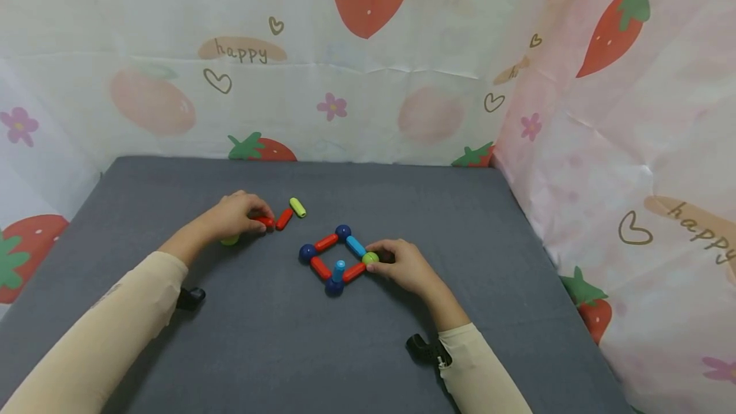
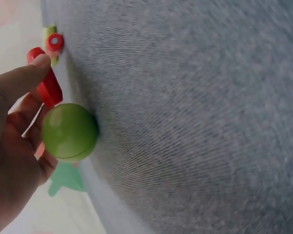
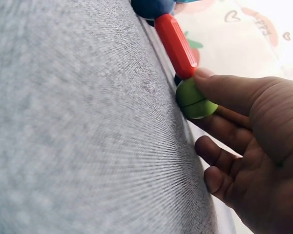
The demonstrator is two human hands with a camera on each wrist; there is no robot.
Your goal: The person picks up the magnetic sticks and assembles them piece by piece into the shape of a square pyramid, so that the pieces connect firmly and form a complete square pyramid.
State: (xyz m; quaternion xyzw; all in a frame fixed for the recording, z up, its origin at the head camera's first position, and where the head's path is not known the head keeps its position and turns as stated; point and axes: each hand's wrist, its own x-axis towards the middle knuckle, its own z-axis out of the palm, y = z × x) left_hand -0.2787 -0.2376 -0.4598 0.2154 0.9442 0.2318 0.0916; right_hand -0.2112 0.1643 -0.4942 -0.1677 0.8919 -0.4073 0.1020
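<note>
My left hand [image 1: 237,214] pinches a red rod [image 2: 50,87] between thumb and fingers, just off the cloth. Close to that hand is a loose green ball [image 2: 70,132], partly hidden by it in the head view. My right hand [image 1: 406,264] holds the green ball [image 1: 370,259] at the right corner of a four-sided frame. Dark blue balls [image 1: 307,253] form the other corners. Red rods [image 1: 326,242] make three sides, and a light blue rod [image 1: 356,246] the fourth. Another light blue rod [image 1: 339,269] stands up from the near dark blue ball [image 1: 334,287].
Beyond the left hand lie a loose red rod [image 1: 284,219] and a yellow-green rod [image 1: 298,207]. Grey cloth covers the table [image 1: 276,350]. Printed curtains [image 1: 356,82] hang behind it and along both sides.
</note>
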